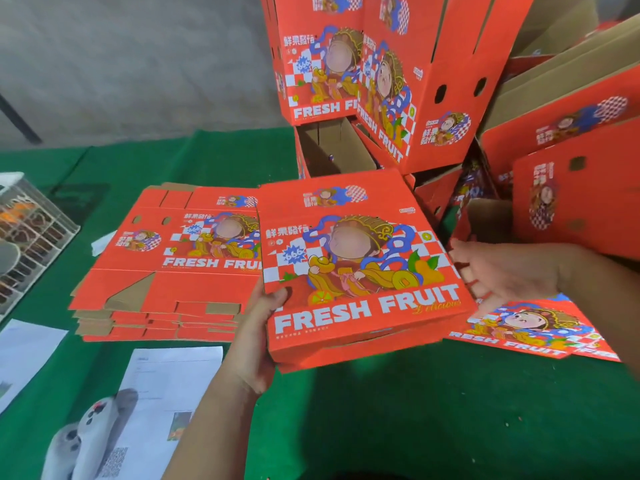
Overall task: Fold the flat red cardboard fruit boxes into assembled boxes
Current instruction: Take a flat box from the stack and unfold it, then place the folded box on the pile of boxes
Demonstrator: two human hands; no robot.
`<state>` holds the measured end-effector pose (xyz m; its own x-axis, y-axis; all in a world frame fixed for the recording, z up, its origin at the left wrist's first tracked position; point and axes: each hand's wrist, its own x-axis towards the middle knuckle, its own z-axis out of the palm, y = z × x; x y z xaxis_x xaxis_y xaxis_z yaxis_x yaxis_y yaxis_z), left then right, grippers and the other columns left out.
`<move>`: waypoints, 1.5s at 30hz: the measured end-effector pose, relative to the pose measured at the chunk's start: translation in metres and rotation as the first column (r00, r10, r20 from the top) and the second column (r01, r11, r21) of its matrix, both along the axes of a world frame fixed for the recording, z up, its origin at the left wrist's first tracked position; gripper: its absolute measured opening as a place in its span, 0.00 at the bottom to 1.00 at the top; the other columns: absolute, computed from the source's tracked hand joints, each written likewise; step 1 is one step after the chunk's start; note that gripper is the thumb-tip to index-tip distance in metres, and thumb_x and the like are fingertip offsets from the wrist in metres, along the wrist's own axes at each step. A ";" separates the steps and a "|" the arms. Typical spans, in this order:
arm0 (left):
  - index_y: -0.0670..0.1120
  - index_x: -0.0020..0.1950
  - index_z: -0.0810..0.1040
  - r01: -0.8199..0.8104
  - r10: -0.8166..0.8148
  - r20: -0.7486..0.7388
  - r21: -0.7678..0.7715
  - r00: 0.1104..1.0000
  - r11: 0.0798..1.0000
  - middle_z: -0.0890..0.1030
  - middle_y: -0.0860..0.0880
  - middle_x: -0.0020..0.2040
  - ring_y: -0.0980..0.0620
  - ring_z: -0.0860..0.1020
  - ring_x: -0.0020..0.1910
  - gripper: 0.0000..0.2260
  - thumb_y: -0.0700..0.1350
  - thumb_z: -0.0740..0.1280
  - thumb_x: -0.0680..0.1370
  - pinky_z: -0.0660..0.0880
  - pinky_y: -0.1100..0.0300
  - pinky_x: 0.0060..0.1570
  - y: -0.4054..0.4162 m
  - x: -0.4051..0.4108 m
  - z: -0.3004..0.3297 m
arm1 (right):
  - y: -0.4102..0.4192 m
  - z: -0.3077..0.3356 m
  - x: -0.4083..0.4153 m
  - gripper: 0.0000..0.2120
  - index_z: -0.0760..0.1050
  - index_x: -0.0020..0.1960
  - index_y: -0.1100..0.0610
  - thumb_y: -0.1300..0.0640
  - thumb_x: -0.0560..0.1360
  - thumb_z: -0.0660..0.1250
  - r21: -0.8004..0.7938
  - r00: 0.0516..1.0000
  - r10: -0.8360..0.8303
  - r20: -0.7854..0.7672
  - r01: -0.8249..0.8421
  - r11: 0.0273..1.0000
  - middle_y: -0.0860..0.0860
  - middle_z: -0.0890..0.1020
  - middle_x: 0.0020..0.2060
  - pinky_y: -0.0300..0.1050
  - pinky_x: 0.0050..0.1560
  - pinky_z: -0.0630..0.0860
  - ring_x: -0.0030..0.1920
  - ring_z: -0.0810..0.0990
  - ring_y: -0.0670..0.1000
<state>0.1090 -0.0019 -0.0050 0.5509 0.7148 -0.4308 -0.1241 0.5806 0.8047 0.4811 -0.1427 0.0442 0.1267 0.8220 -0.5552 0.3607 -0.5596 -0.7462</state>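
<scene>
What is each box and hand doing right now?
Held box: folded up, closed, tilted.
Left hand: grips the held box's near left corner.
Right hand: open, at the box's right edge.
Flat stack: unfolded, lying on the green cloth.
Back boxes: assembled, piled up.

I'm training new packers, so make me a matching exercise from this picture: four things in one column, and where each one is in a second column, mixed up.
Things
1. held box
2. stack of flat boxes
3. printed papers
4. pile of assembled boxes

Places
A. lying on the green cloth, near the bottom left
B. at the back, behind the held box
C. between the left hand and right hand, above the cloth
D. on the cloth, left of the held box

Pairs: 1-C, 2-D, 3-A, 4-B
</scene>
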 end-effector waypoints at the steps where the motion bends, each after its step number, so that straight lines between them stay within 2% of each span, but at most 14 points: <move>1: 0.52 0.73 0.75 -0.054 0.053 0.010 0.059 0.999 0.997 0.86 0.44 0.58 0.44 0.86 0.46 0.34 0.56 0.76 0.67 0.82 0.48 0.36 0.000 0.001 0.004 | 0.001 -0.002 0.001 0.33 0.69 0.75 0.62 0.36 0.84 0.56 -0.011 0.999 -0.026 -0.041 0.025 1.000 0.62 0.79 0.65 0.55 0.62 0.81 0.54 0.82 0.55; 5: 0.55 0.76 0.72 -0.168 0.160 0.054 0.245 0.986 0.955 0.82 0.42 0.67 0.38 0.83 0.58 0.30 0.49 0.70 0.72 0.76 0.27 0.56 0.012 0.004 0.019 | 0.013 -0.006 -0.010 0.25 0.70 0.74 0.57 0.44 0.83 0.65 0.065 0.968 -0.107 -0.225 0.125 0.990 0.62 0.79 0.69 0.59 0.64 0.80 0.59 0.84 0.55; 9: 0.54 0.77 0.71 -0.236 0.220 0.086 0.277 0.972 0.931 0.79 0.39 0.70 0.28 0.80 0.60 0.34 0.47 0.73 0.70 0.70 0.15 0.48 0.017 0.002 0.033 | 0.022 -0.005 -0.023 0.22 0.76 0.70 0.49 0.44 0.79 0.68 0.139 0.913 -0.183 -0.364 0.247 0.959 0.54 0.84 0.64 0.60 0.62 0.78 0.63 0.84 0.57; 12: 0.51 0.77 0.70 -0.263 0.222 0.152 0.352 0.963 0.898 0.81 0.37 0.66 0.36 0.84 0.49 0.36 0.48 0.73 0.68 0.82 0.36 0.40 0.018 0.001 0.047 | 0.028 -0.004 -0.028 0.23 0.76 0.70 0.48 0.45 0.77 0.66 0.239 0.892 -0.232 -0.387 0.341 0.909 0.54 0.84 0.64 0.63 0.65 0.77 0.64 0.83 0.59; 14: 0.49 0.78 0.69 -0.306 0.247 0.194 0.393 0.949 0.867 0.79 0.37 0.69 0.38 0.83 0.53 0.36 0.47 0.73 0.69 0.82 0.47 0.42 0.024 0.003 0.055 | 0.034 0.002 -0.030 0.26 0.74 0.73 0.50 0.44 0.77 0.64 0.305 0.865 -0.252 -0.434 0.404 0.863 0.56 0.82 0.67 0.66 0.70 0.72 0.68 0.80 0.61; 21: 0.48 0.77 0.69 -0.457 0.372 0.266 0.534 0.889 0.711 0.78 0.44 0.69 0.41 0.81 0.63 0.39 0.45 0.74 0.66 0.81 0.45 0.58 0.038 0.035 0.086 | 0.070 0.019 -0.035 0.14 0.79 0.65 0.43 0.42 0.84 0.62 0.512 0.915 -0.360 -0.183 0.401 0.760 0.44 0.87 0.54 0.48 0.53 0.82 0.56 0.86 0.46; 25: 0.46 0.71 0.72 -0.491 0.483 0.279 0.775 0.830 0.398 0.61 0.38 0.71 0.41 0.68 0.74 0.34 0.49 0.76 0.65 0.69 0.42 0.73 0.051 0.069 0.097 | 0.092 0.018 -0.029 0.21 0.72 0.73 0.41 0.46 0.80 0.68 0.593 0.899 -0.421 -0.119 0.404 0.696 0.38 0.83 0.48 0.43 0.43 0.82 0.46 0.84 0.49; 28: 0.43 0.69 0.70 -0.386 0.492 0.270 0.910 0.828 0.150 0.58 0.35 0.69 0.49 0.66 0.72 0.33 0.49 0.78 0.68 0.68 0.49 0.74 0.061 0.107 0.097 | 0.111 0.031 -0.025 0.39 0.57 0.82 0.41 0.48 0.77 0.73 0.609 0.889 -0.395 -0.234 0.450 0.653 0.46 0.76 0.64 0.47 0.59 0.81 0.60 0.83 0.51; 31: 0.37 0.71 0.70 -0.134 0.555 0.083 0.990 0.828 0.051 0.59 0.33 0.71 0.32 0.63 0.74 0.39 0.58 0.79 0.70 0.61 0.35 0.76 0.068 0.140 0.080 | 0.132 0.044 -0.028 0.41 0.56 0.82 0.40 0.41 0.75 0.72 0.539 0.907 -0.262 -0.330 0.409 0.736 0.37 0.77 0.62 0.55 0.73 0.70 0.64 0.78 0.45; 33: 0.38 0.74 0.70 0.031 0.568 -0.041 0.999 0.822 0.026 0.61 0.34 0.71 0.29 0.59 0.76 0.40 0.61 0.77 0.72 0.51 0.33 0.79 0.068 0.150 0.062 | 0.143 0.047 -0.039 0.45 0.59 0.81 0.40 0.34 0.70 0.75 0.510 0.916 -0.146 -0.375 0.335 0.792 0.30 0.78 0.61 0.50 0.73 0.70 0.62 0.78 0.37; 35: 0.39 0.73 0.71 0.103 0.525 -0.075 0.994 0.848 -0.025 0.62 0.35 0.70 0.30 0.58 0.76 0.35 0.57 0.77 0.73 0.46 0.32 0.78 0.068 0.152 0.045 | 0.151 0.043 -0.051 0.47 0.58 0.82 0.44 0.37 0.70 0.78 0.598 0.963 -0.067 -0.263 0.217 0.771 0.34 0.77 0.69 0.46 0.70 0.74 0.67 0.77 0.37; 40: 0.43 0.77 0.68 0.089 0.374 -0.073 0.996 0.924 -0.026 0.56 0.35 0.74 0.37 0.52 0.81 0.32 0.42 0.73 0.73 0.53 0.35 0.79 0.079 0.139 0.034 | 0.165 0.038 -0.046 0.36 0.58 0.83 0.52 0.56 0.81 0.70 0.778 0.986 -0.167 -0.008 0.111 0.618 0.48 0.72 0.77 0.59 0.79 0.63 0.78 0.68 0.49; 42: 0.45 0.81 0.64 0.284 0.369 -0.247 0.957 0.896 -0.049 0.52 0.36 0.80 0.38 0.52 0.82 0.36 0.43 0.72 0.74 0.57 0.36 0.78 0.090 0.138 0.039 | 0.172 0.037 -0.037 0.29 0.65 0.80 0.53 0.58 0.81 0.68 0.805 0.937 -0.328 0.116 0.105 0.583 0.51 0.76 0.71 0.56 0.76 0.68 0.72 0.74 0.50; 45: 0.53 0.84 0.58 0.678 0.469 -0.616 0.733 0.633 0.046 0.35 0.42 0.84 0.31 0.55 0.81 0.39 0.53 0.70 0.76 0.51 0.34 0.79 0.100 0.149 0.045 | 0.185 0.034 -0.032 0.24 0.70 0.76 0.56 0.62 0.80 0.65 0.743 0.744 -0.659 0.109 0.379 0.551 0.55 0.78 0.52 0.51 0.55 0.78 0.47 0.77 0.50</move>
